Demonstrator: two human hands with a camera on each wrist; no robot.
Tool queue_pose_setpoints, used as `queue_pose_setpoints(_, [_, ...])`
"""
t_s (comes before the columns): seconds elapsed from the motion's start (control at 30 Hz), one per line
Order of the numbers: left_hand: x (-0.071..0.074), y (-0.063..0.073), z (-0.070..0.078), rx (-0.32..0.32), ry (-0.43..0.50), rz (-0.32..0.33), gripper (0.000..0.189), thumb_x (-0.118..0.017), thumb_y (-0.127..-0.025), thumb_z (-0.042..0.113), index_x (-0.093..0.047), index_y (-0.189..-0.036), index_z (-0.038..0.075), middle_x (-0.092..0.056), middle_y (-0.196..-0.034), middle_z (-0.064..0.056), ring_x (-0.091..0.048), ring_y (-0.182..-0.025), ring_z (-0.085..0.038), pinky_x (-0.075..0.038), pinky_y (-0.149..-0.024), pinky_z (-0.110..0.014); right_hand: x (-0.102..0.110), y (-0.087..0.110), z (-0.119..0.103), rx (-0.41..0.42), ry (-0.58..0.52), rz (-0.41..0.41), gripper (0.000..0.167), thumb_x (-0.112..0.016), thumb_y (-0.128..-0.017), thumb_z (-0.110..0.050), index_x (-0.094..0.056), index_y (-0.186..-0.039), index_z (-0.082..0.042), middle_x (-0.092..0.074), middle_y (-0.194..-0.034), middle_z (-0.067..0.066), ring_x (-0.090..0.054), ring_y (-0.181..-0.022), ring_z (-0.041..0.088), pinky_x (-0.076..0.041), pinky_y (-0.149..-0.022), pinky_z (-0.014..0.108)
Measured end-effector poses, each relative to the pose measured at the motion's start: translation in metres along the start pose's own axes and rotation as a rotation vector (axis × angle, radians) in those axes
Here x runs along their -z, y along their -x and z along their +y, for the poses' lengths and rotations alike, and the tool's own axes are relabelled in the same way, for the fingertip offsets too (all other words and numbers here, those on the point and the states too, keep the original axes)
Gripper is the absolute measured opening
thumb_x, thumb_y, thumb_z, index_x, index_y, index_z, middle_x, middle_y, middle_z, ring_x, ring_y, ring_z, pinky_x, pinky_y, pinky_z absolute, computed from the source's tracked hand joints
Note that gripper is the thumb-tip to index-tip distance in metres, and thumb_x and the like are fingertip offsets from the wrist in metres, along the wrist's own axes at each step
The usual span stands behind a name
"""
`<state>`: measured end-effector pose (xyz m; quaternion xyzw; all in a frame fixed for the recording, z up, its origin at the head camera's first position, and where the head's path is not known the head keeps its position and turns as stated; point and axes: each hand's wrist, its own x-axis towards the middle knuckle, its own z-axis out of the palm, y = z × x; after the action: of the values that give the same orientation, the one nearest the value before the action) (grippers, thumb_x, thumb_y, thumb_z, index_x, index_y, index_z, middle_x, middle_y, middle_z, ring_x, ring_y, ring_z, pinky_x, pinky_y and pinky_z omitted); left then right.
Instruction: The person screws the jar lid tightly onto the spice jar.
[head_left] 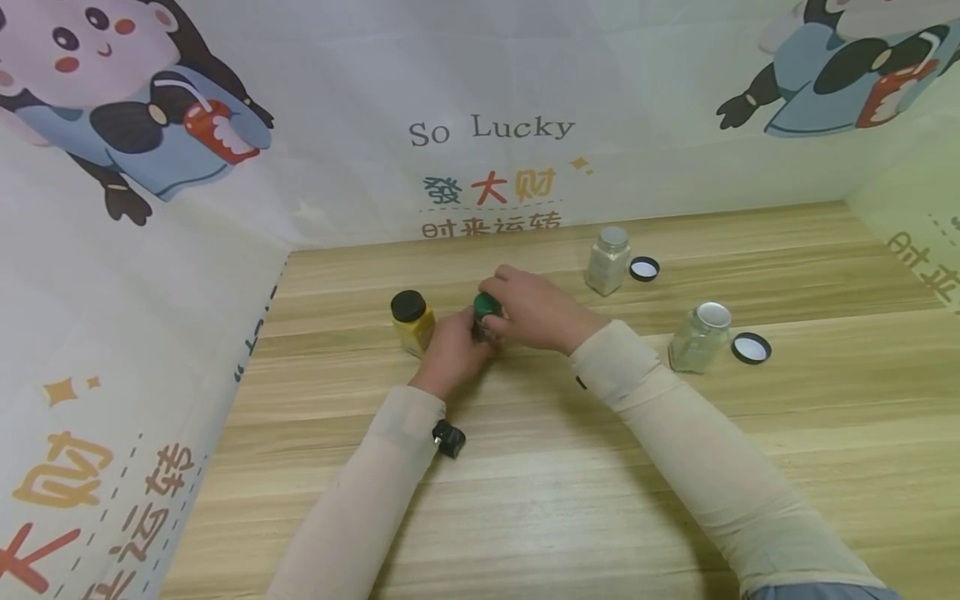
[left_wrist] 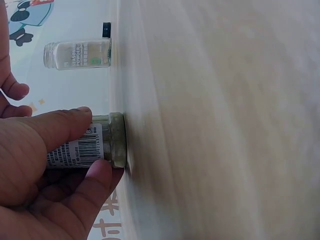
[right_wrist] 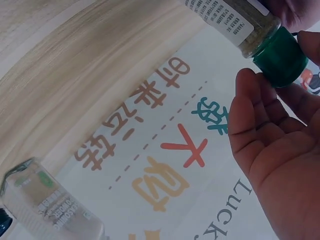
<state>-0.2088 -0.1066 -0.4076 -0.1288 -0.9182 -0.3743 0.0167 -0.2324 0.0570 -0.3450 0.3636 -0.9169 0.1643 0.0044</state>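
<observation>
Near the middle of the table, my left hand (head_left: 453,352) holds a spice jar (left_wrist: 82,148) by its labelled glass body, thumb on one side and fingers on the other. The jar stands upright, its base right at the table surface in the left wrist view. Greenish-brown contents show through the glass in the right wrist view. My right hand (head_left: 536,308) comes from the right and grips the jar's green lid (right_wrist: 282,57) between thumb and fingers. The lid sits on the jar's neck. Just left of my left hand stands a yellow jar (head_left: 413,335) with a black lid.
Toward the back right stands a lidless glass seasoning jar (head_left: 607,271), with a black-rimmed lid (head_left: 644,268) beside it. Nearer on the right are another lidless jar (head_left: 696,343) and its lid (head_left: 752,348). A printed cloth wall (head_left: 345,167) borders the table behind and at both sides.
</observation>
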Motion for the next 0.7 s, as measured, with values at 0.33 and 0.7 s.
queue_pose_setpoints(0.33, [-0.0005,-0.0016,-0.0005,0.028,0.004,-0.006,0.021,-0.076,-0.084,0.009,-0.065,-0.101,0.002,-0.068,-0.089,-0.011,-0.063,-0.083,-0.024,-0.053,-0.077,-0.038,0.0057,0.0018,0.0004,-0.045,0.051,0.028,0.033,-0.070,-0.092,-0.032,-0.066,-0.112,-0.006,-0.059,-0.103,0.007,-0.056,-0.091,0.021,-0.050,-0.079,0.034])
queue_pose_setpoints(0.7, [-0.0001,-0.0013,-0.0016,-0.006,-0.021,0.006,0.021,-0.075,-0.083,0.006,-0.064,-0.101,0.002,-0.065,-0.084,-0.009,-0.058,-0.076,-0.023,-0.050,-0.071,-0.038,0.0023,-0.0020,-0.0022,0.109,0.013,-0.015,0.032,-0.065,-0.095,-0.008,-0.062,-0.126,0.000,-0.060,-0.116,0.012,-0.058,-0.102,0.022,-0.049,-0.089,0.034])
